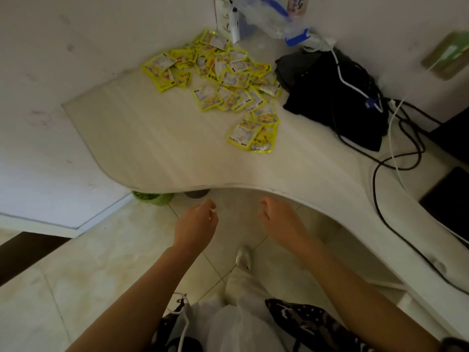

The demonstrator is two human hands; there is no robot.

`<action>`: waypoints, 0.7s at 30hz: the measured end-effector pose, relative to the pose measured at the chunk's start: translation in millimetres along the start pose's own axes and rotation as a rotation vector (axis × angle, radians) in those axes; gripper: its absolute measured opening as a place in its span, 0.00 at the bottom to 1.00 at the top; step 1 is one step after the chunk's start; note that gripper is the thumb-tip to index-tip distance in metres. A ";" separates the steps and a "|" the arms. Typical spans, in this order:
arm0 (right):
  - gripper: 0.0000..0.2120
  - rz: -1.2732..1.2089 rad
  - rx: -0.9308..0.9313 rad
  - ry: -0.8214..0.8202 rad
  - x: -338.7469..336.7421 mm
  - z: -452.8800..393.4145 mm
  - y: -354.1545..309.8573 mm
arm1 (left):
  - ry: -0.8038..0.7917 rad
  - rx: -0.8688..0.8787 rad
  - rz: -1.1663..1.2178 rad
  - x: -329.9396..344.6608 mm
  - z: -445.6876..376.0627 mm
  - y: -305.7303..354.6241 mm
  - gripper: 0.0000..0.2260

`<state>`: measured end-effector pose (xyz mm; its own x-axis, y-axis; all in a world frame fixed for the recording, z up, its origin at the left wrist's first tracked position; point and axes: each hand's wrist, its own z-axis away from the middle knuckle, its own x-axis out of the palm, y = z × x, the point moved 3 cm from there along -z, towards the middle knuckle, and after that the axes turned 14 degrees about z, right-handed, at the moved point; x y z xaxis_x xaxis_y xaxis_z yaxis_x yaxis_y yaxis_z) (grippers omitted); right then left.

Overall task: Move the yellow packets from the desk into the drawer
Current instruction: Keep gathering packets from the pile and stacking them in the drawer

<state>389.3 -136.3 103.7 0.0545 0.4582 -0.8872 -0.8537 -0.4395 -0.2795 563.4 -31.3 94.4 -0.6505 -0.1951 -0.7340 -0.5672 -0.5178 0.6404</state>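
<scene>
Yellow foil packets [223, 80] lie heaped on the pale curved desk [157, 153]; left hand [196, 223] and right hand [279, 218] hover below its edge, relaxed, holding nothing.

Packets [223, 80] lie on the desk [157, 148] — bag [337, 97] to their right.

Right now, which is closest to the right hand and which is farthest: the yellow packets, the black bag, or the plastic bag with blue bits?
From the right hand:
1. Yellow packets, mid-desk; the nearest few lie ahead.
2. Black bag, right of them.
3. Clear plastic bag, at the back wall.
</scene>
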 end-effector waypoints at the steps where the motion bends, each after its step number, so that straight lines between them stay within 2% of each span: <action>1: 0.16 0.005 -0.010 0.010 -8.1 -13.8 2.1 | -0.002 -0.007 0.011 0.0 -13.9 6.8 0.10; 8: 0.16 0.008 -0.025 -0.004 -57.0 -96.6 15.2 | -0.009 -0.047 0.048 2.7 -102.5 45.0 0.10; 14: 0.16 -0.039 0.034 -0.012 -77.1 -153.4 29.5 | -0.045 -0.085 0.052 3.2 -171.6 60.2 0.11; 21: 0.14 -0.173 0.246 -0.024 -81.5 -208.5 42.1 | -0.109 -0.060 0.089 10.1 -249.8 75.7 0.13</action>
<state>456.8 -353.3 87.7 0.2006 0.5290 -0.8246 -0.9328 -0.1541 -0.3258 640.1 -280.5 79.0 -0.7498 -0.1522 -0.6439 -0.4760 -0.5519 0.6847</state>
